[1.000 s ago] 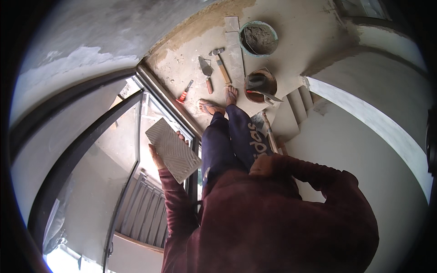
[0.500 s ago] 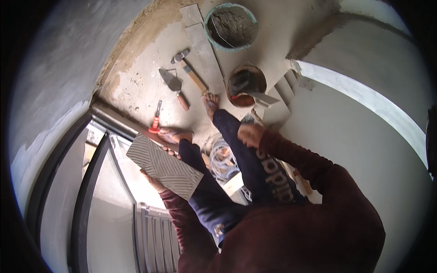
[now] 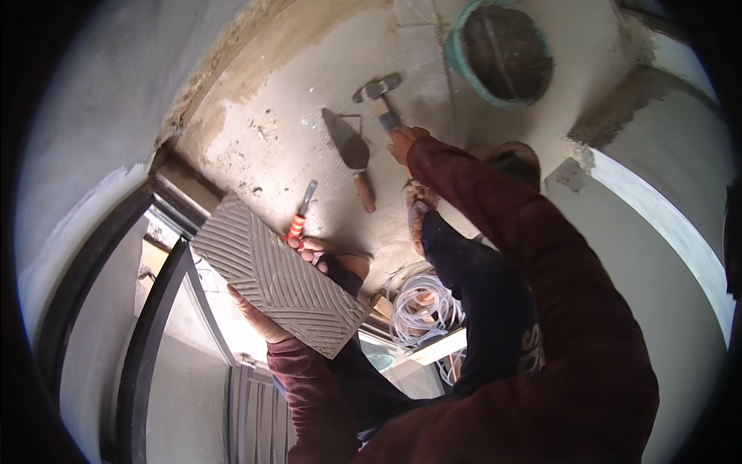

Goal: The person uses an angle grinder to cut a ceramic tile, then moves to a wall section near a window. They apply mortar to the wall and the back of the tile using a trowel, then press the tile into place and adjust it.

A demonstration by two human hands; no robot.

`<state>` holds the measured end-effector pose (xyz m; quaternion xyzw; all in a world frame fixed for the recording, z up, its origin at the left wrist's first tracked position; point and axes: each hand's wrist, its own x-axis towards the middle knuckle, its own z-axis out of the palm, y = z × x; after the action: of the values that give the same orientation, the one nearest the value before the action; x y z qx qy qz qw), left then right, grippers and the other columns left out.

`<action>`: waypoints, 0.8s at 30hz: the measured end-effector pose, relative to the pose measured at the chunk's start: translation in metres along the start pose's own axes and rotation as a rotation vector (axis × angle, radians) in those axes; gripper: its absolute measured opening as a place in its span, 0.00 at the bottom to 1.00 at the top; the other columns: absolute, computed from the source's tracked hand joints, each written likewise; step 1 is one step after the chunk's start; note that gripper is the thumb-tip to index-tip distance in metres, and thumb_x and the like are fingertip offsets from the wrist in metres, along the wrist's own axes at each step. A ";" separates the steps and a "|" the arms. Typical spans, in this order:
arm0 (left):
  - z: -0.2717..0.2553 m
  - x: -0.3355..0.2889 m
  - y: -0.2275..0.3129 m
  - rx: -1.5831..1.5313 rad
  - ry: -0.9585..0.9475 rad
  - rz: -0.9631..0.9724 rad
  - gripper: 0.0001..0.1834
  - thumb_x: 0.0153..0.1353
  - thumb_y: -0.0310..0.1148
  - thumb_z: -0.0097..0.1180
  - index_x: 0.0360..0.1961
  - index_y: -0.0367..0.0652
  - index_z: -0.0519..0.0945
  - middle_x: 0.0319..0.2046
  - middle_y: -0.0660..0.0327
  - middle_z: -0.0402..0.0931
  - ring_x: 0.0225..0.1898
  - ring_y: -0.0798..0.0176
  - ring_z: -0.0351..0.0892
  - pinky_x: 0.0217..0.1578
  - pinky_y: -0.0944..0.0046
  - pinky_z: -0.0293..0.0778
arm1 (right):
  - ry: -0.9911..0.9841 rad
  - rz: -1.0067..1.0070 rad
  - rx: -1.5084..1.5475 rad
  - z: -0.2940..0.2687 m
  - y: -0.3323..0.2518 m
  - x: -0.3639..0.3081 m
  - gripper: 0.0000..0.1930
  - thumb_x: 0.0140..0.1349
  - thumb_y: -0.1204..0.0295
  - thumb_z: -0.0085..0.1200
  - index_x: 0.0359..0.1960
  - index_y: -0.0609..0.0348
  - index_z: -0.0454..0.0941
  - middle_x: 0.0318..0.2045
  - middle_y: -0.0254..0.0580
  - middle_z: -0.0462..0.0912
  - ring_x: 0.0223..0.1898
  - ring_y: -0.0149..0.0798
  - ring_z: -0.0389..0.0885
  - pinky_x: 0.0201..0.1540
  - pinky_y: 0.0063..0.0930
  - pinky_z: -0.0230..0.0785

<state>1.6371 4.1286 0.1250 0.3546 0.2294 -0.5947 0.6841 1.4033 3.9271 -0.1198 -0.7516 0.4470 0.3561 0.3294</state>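
Note:
My left hand (image 3: 259, 315) supports a rectangular tile (image 3: 278, 271) from beneath, its fingertips curling over the far edge. Grey mortar combed into ridges covers the tile's upper face. Further out to the right, my right hand (image 3: 406, 144) is closed round the wooden handle of a hammer (image 3: 379, 90), whose head points away from me. The hammer is at the floor, beside a pointed trowel (image 3: 348, 143) with a wooden handle. Close to the tile's far edge lies a chisel (image 3: 300, 216) with a red grip.
A teal bucket (image 3: 454, 58) of grey mortar stands at the far right. Partly hidden behind my right forearm is a round brown container (image 3: 525, 158). Between my legs lies a coil of clear hose (image 3: 425, 309). Dark metal frames (image 3: 147, 340) run along the left, and walls flank both sides.
My right hand has reached forward from beside my knee and taken hold of the hammer handle. The tile stays in my left hand. The whole view has shifted with my head.

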 end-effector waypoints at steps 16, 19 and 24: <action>-0.041 0.145 -0.011 0.016 -0.110 -0.112 0.56 0.55 0.80 0.36 0.65 0.37 0.64 0.52 0.45 0.73 0.50 0.44 0.76 0.54 0.39 0.71 | -0.176 0.001 0.468 0.116 0.002 0.036 0.28 0.59 0.52 0.56 0.51 0.64 0.76 0.45 0.55 0.83 0.48 0.53 0.82 0.52 0.43 0.72; -0.044 0.176 -0.017 0.018 -0.217 0.027 0.56 0.56 0.79 0.33 0.65 0.37 0.65 0.53 0.45 0.73 0.51 0.44 0.76 0.55 0.39 0.71 | -0.085 -0.112 0.531 0.067 0.031 0.043 0.22 0.59 0.58 0.55 0.46 0.65 0.74 0.40 0.54 0.82 0.41 0.52 0.82 0.46 0.44 0.72; -0.018 0.220 -0.020 -0.089 -0.546 0.142 0.55 0.56 0.76 0.39 0.63 0.31 0.66 0.53 0.44 0.73 0.53 0.45 0.75 0.58 0.40 0.70 | 0.185 -0.369 0.227 -0.085 0.035 -0.066 0.11 0.63 0.66 0.51 0.36 0.61 0.69 0.22 0.38 0.72 0.23 0.32 0.72 0.27 0.34 0.66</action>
<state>1.6605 3.9978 -0.0530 0.1659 0.0371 -0.6080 0.7755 1.3698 3.8730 -0.0263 -0.8083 0.3673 0.1669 0.4289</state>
